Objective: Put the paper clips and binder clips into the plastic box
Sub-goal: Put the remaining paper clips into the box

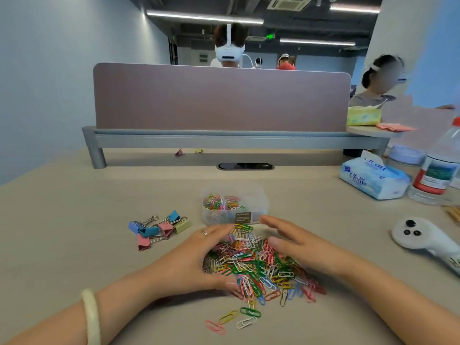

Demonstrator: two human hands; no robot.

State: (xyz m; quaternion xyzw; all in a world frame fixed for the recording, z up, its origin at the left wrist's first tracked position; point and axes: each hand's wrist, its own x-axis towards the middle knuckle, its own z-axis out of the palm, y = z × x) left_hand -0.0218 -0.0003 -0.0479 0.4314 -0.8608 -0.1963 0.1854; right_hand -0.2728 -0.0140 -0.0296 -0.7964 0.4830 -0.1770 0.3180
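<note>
Paper clips [261, 267] lie in a colourful heap on the table [74, 207], bottom centre of frame, w/ a few strays below. Left hand [196, 257] is cupped against the heap's left side, fingers bent into the clips; I can't tell if it's got any. Right hand [296, 247] is on the right side, fingers straight, holding nothing. Plastic box [261, 205], part-filled w/ clips, sits just above the hands. Binder clips [159, 229] bunch to its left.

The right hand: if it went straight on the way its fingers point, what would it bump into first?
Most likely the clear plastic box. The right hand points its fingertips at the box's near wall, beside the dark label. Whether they already touch it is unclear.
</note>
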